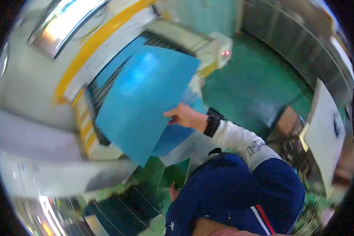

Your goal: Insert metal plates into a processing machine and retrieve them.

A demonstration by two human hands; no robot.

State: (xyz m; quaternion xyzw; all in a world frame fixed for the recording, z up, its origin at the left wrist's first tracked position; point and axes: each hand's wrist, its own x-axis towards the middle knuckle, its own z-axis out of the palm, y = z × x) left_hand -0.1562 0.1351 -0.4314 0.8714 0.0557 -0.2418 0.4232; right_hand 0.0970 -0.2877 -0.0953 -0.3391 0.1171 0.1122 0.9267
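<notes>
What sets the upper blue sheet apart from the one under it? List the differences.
The upper blue sheet shows almost whole, a large tilted rectangle; the lower blue sheet peeks out only along its right and lower edges. The upper one is lighter with a glare patch; the lower one looks darker, in shade. The right hand pinches the upper sheet's right edge; whether it touches the lower one is unclear. Both are flat, thin and blue.

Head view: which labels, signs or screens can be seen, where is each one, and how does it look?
Indicator light: on the pale machine end, top centre; small, glowing red.
Striped marking: on the machine edge, left of the blue sheet; yellow and white bars.
White board: far right, leaning; a small dark mark, blurred.
</notes>
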